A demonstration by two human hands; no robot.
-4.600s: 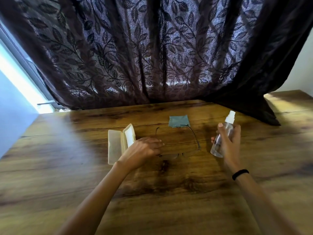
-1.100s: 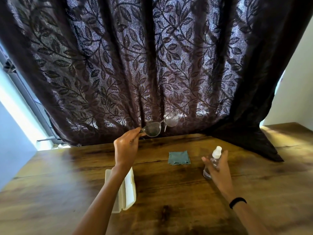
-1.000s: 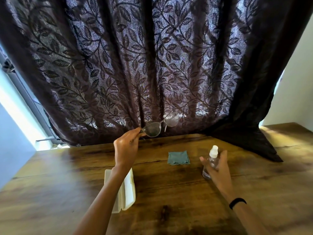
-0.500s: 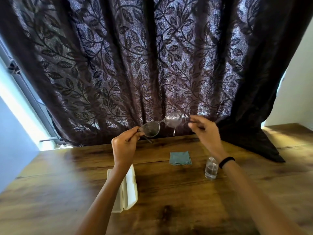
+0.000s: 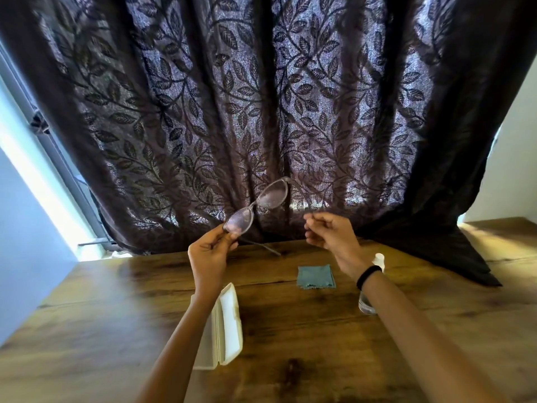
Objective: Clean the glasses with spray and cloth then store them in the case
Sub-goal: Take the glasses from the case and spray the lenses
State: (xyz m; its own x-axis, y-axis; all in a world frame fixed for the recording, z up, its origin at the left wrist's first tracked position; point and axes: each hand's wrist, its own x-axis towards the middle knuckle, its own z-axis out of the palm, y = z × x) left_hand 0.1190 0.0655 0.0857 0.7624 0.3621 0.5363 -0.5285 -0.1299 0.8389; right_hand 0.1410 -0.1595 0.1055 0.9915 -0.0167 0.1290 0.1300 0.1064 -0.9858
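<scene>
Left hand (image 5: 209, 251) pinches clear-framed misted glasses (image 5: 271, 194) by lower rim, mid-frame; right hand (image 5: 331, 234) fingers loosely curled, grip indiscernible. Hold rim only; wipe with folded grey-blue cloth (image 5: 316, 276)

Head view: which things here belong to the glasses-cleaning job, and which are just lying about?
Job: glasses, pinched in the left hand; cloth; spray bottle; open case.
Lying about: curtain; wristband; the table itself.
</scene>
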